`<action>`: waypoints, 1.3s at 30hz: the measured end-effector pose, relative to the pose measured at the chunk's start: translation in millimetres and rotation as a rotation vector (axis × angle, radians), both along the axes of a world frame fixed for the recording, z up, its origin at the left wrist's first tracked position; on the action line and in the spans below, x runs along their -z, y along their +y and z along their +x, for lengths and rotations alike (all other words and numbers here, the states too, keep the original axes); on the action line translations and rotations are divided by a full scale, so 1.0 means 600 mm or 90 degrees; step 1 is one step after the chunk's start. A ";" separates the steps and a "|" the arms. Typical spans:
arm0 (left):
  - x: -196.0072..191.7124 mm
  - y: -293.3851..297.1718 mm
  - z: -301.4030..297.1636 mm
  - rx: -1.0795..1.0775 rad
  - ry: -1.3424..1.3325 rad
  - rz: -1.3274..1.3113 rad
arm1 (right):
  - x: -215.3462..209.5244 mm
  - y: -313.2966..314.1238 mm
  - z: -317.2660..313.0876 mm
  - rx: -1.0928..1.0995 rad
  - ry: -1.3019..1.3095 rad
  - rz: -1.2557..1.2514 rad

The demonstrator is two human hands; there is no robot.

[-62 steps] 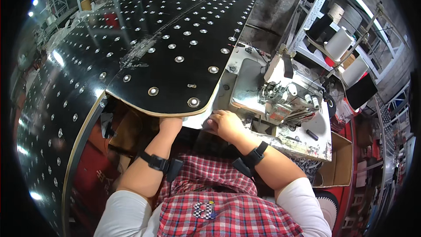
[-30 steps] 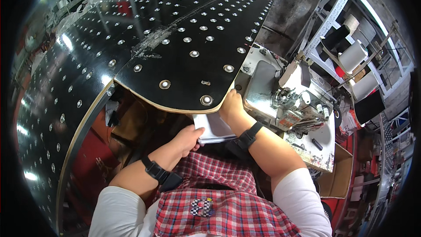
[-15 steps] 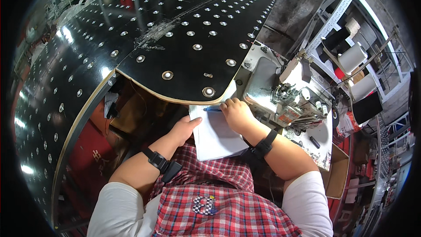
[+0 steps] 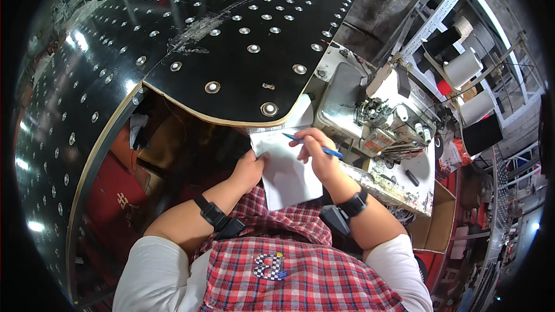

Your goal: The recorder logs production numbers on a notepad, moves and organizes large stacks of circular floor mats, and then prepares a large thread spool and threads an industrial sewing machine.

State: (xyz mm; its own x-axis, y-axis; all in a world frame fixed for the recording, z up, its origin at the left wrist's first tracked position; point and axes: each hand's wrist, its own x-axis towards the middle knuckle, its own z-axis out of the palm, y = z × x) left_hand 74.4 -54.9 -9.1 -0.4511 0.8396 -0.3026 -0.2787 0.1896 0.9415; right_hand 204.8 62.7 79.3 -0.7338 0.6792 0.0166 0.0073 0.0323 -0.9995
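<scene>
A white paper pad lies over my lap, below the rounded corner of the black table. Its left edge is pinched by my left hand, thumb on top and the other fingers hidden beneath. My right hand is closed round a blue pen above the pad's upper right part. The pen slants, with its tip pointing up and left over faint marks near the pad's top edge; whether the tip touches the paper I cannot tell.
The black table, studded with metal ball rollers, fills the far left. To the right stands a sewing machine on a worn white bench, with a black marker-like object on it. Thread cones hang beyond; a cardboard box sits below.
My right hand has turned and drawn back from the pad's top edge, and the pen now slants through its fingers. The pad has tilted slightly; my left hand keeps its edge.
</scene>
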 end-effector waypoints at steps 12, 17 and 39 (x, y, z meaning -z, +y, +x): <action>0.064 0.031 -0.008 -0.064 0.091 -0.024 | 0.084 0.024 -0.070 0.069 -0.145 0.214; 0.065 0.032 -0.004 -0.088 0.104 0.004 | 0.076 0.016 -0.073 0.077 -0.160 0.359; 0.043 0.033 0.001 -0.074 0.092 0.021 | 0.073 0.008 -0.072 0.095 -0.206 0.412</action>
State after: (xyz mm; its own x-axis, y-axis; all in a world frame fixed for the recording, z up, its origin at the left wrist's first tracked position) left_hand 74.9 -35.4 -35.0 -0.5828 0.7873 -0.2011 -0.1581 0.1329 0.9784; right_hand 161.6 67.7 35.8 -0.6703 0.7002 0.2458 0.3494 0.5900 -0.7279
